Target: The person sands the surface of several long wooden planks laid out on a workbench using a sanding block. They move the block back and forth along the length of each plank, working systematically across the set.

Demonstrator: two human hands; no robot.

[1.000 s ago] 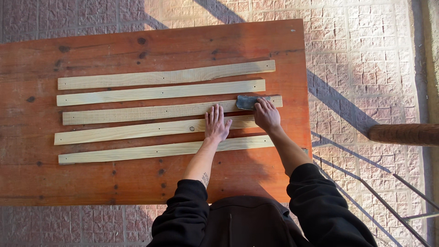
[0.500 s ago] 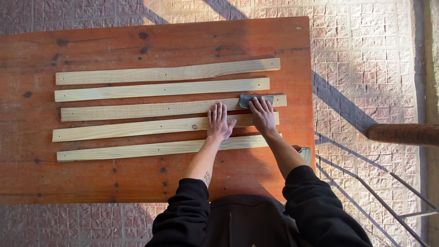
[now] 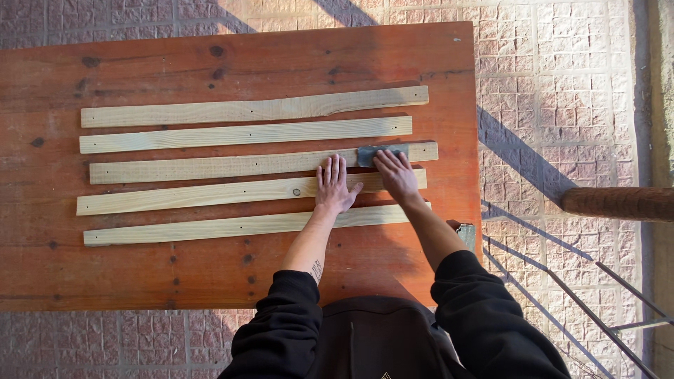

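Grey sanding pad (image 3: pixel 381 154) under the fingertips of the right hand (image 3: pixel 397 175), pressed flat onto the third slat (image 3: pixel 225 166), near that slat's right end. That hand isn't clenched round the pad; fingers lie over its lower edge, pushing down. Left hand (image 3: pixel 333 186) is spread open, palm down, holding nothing, fingers reaching onto the same third slat while the heel sits on the fourth slat (image 3: pixel 210 195) below it. So both hands bear on the wood, side by side, thumbs close together.

Outward now: five pale wooden slats lie in a loose row on the reddish, knotty bench (image 3: pixel 140 274). Top slat (image 3: pixel 246 110) has a wavy edge, second slat (image 3: pixel 239 135) is straighter, and the fifth slat (image 3: pixel 239 226) runs under the forearms, nearest the body. Beyond the bench's right edge, patterned paving (image 3: pixel 562 84) and thin metal railing bars (image 3: pixel 583 288).

Risks, as I judge them: nothing clamps these slats, so a hard stroke could make the third one slide or swing into its neighbours if the bracing hand lets up. Bare fingers ride close to rough edges, so splinters are possible. The pad, held only by pressure, could skid out.

Hard to read: the pad's grit side is face down, and a small grey object at the bench's right edge is half hidden behind the right sleeve.
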